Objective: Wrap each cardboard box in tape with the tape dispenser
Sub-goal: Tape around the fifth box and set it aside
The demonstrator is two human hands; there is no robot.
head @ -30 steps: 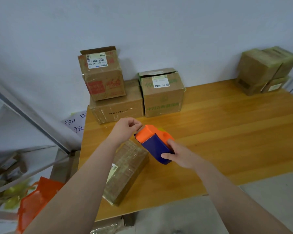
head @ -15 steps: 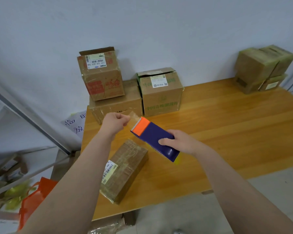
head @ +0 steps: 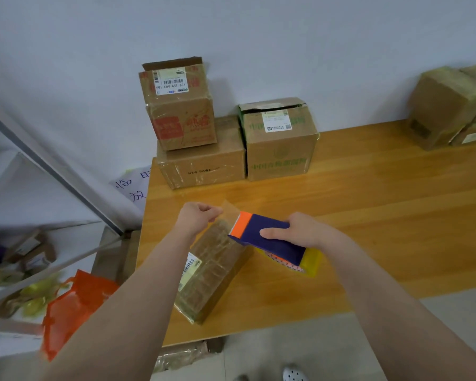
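Your right hand (head: 294, 229) grips the blue-and-orange tape dispenser (head: 267, 239) above the wooden desk (head: 368, 229), fingers curled round its body, while your left hand (head: 197, 218) pinches the free end of the clear tape (head: 230, 213) drawn from it. The flat cardboard box (head: 212, 268) lies on the desk just below both hands.

The purple-and-orange tape dispenser (head: 270, 237) sits tilted in my right grip (head: 300, 229) above the bench (head: 368, 215). Clear tape (head: 230, 213) runs from its orange end to my left grip (head: 195, 218). Beneath it a long, flat cardboard box (head: 212, 270) lies slantwise, barcode label up, glossy with tape.
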